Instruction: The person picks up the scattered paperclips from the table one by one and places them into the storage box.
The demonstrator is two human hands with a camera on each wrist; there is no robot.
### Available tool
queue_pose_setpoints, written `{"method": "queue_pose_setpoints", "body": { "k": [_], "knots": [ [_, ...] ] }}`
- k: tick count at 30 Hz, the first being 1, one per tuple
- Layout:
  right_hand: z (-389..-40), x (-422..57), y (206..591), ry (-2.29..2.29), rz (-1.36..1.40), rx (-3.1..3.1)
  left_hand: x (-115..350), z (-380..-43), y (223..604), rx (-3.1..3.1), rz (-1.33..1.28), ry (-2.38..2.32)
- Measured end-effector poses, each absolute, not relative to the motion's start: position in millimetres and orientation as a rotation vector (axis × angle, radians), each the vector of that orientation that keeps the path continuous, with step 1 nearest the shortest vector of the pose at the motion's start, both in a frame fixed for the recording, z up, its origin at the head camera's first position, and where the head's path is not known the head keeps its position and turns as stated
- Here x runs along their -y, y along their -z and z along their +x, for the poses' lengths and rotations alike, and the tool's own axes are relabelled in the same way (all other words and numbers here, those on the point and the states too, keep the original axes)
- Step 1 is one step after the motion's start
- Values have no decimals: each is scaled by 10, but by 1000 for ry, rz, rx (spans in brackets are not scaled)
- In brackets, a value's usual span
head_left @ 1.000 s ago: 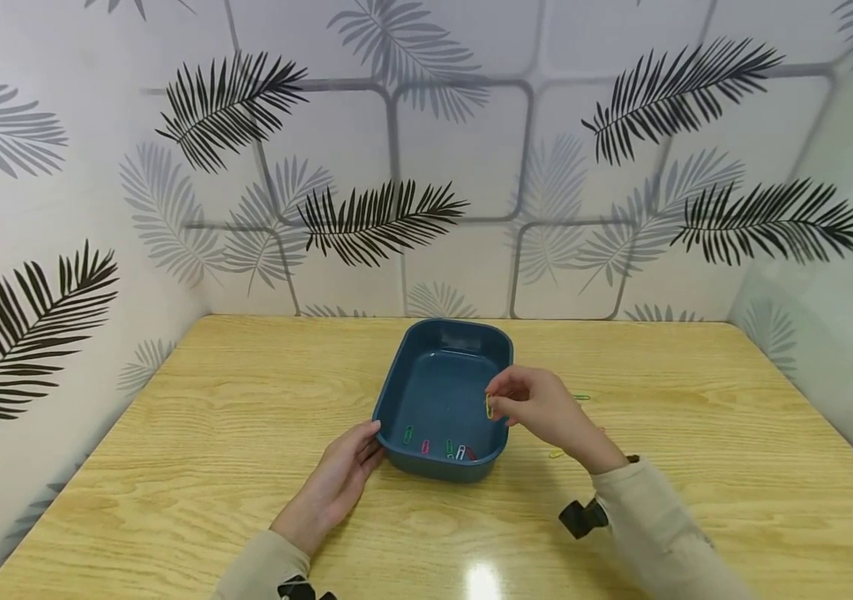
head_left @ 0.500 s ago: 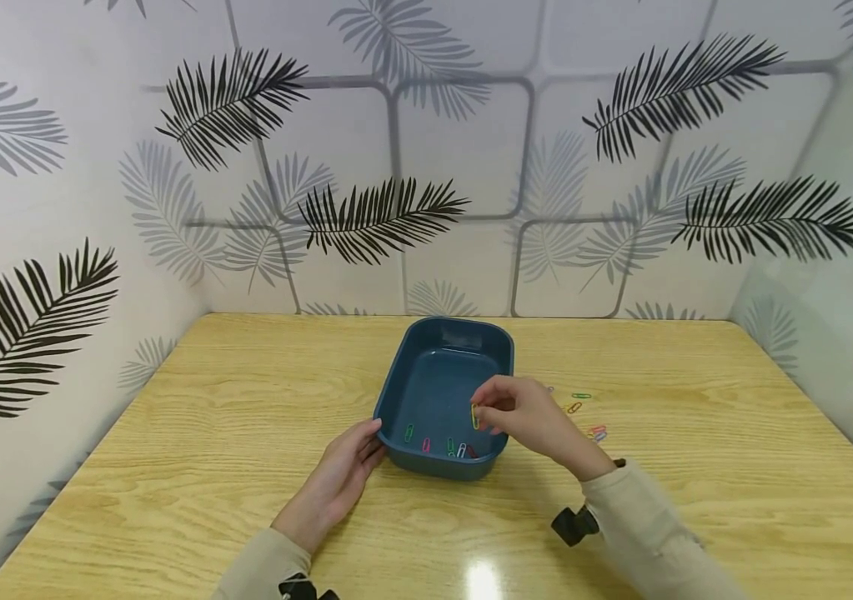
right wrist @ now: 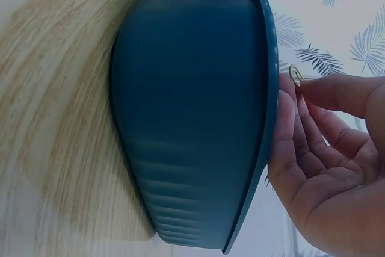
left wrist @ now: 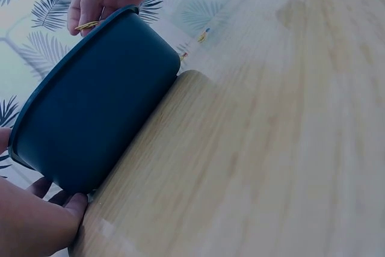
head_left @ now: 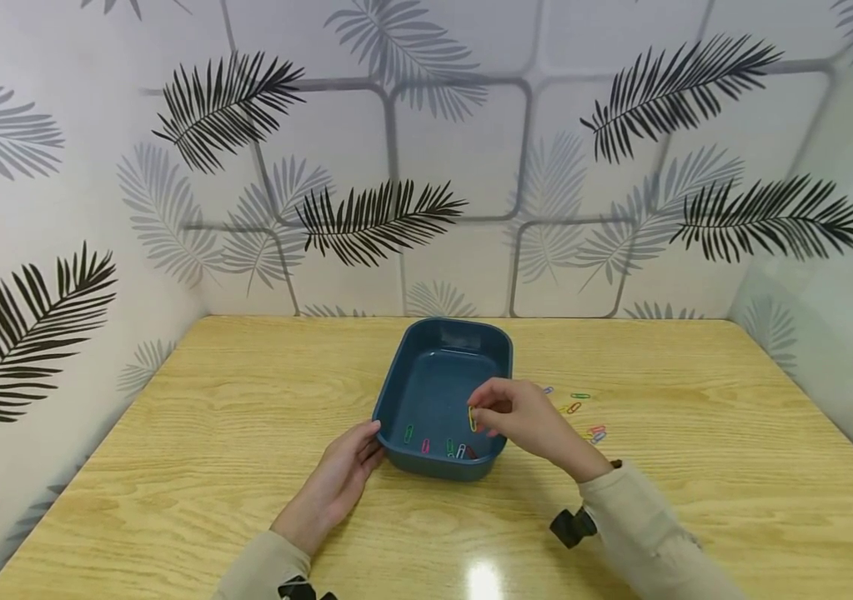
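A deep blue plastic bin (head_left: 437, 375) sits on the table, with several coloured paper clips inside near its front wall, including a pink clip (head_left: 426, 446) and a green clip (head_left: 408, 433). My left hand (head_left: 345, 475) holds the bin's near left corner, one finger at the rim and others against the outer wall. Over the bin's right side, my right hand (head_left: 527, 417) pinches a yellow paper clip (head_left: 473, 418) between thumb and finger. The clip's loop (right wrist: 295, 73) sticks up past the thumb tip in the right wrist view. Lower fingers lie close along the rim.
Right of the bin, several loose paper clips lie on the wooden table (head_left: 696, 467), among them a green clip (head_left: 580, 396), an orange clip (head_left: 574, 407) and a blue clip (head_left: 599, 437). A leaf-patterned wall (head_left: 456, 267) stands behind the table.
My right hand has moved slightly left and toward me with the yellow paper clip, farther over the bin, uncovering loose clips on the table. My left hand and the bin stay put.
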State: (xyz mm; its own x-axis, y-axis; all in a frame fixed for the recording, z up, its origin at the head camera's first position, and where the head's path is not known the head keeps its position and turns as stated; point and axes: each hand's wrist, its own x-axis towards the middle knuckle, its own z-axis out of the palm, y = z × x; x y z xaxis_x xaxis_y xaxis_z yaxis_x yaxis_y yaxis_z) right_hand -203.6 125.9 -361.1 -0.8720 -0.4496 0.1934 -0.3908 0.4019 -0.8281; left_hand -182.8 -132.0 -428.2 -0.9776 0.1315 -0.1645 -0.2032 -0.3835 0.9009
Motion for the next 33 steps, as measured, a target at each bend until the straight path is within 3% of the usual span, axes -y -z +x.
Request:
{"method": "queue_pose_setpoints", "body": {
  "k": [20,33],
  "knots": [
    [-2048,-1302,3558,1484,-778,-2556,1322,-1824,4296,-1605,-98,-2469],
    [-2156,-1743,3391,1394,-608,-2737,1321,-1822,4284,-1606,-114,-2461]
  ]
}}
